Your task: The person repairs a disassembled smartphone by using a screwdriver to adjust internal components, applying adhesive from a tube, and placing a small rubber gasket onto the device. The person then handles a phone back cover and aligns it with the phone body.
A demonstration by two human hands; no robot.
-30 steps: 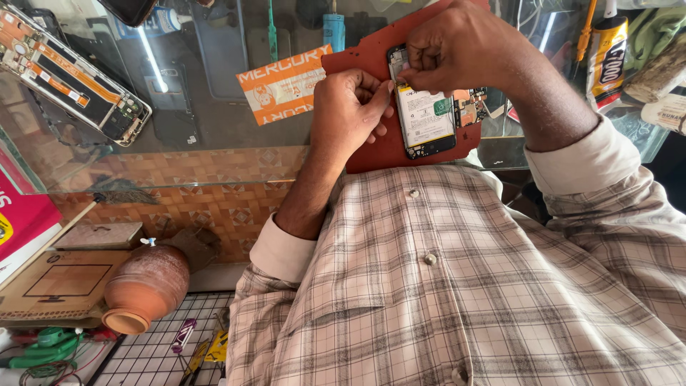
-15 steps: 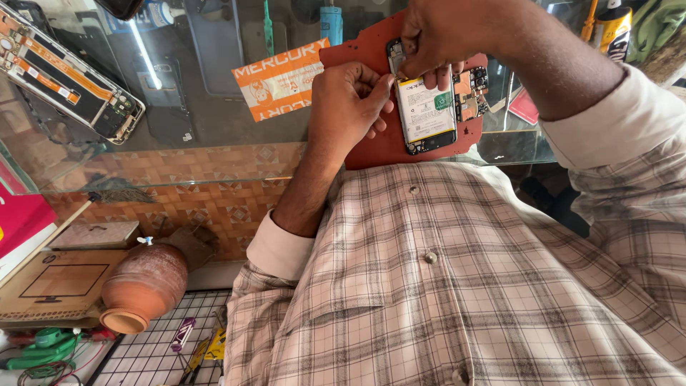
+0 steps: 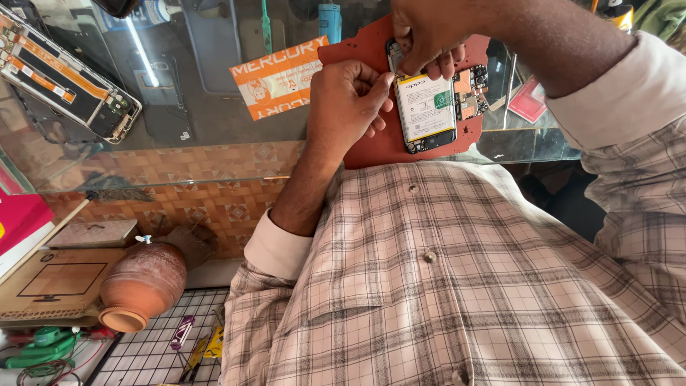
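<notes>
An opened phone (image 3: 427, 107) with a white battery and bare circuit board lies on a red-brown work mat (image 3: 371, 139) on the glass counter. My left hand (image 3: 346, 100) rests on the mat beside the phone's left edge, fingers curled against it. My right hand (image 3: 429, 32) presses down on the top of the phone with pinched fingertips; whether a small tool is between them I cannot tell. My checked shirt fills the lower view.
A second dismantled phone frame (image 3: 68, 78) lies at the counter's far left. An orange printed card (image 3: 279, 75) sits left of the mat. Below the counter are a clay pot (image 3: 139, 286), a cardboard box (image 3: 50, 275), a wire grid and small tools.
The view has shifted slightly and both hands have moved up the frame. My right hand stays at the top of the phone, my left beside it.
</notes>
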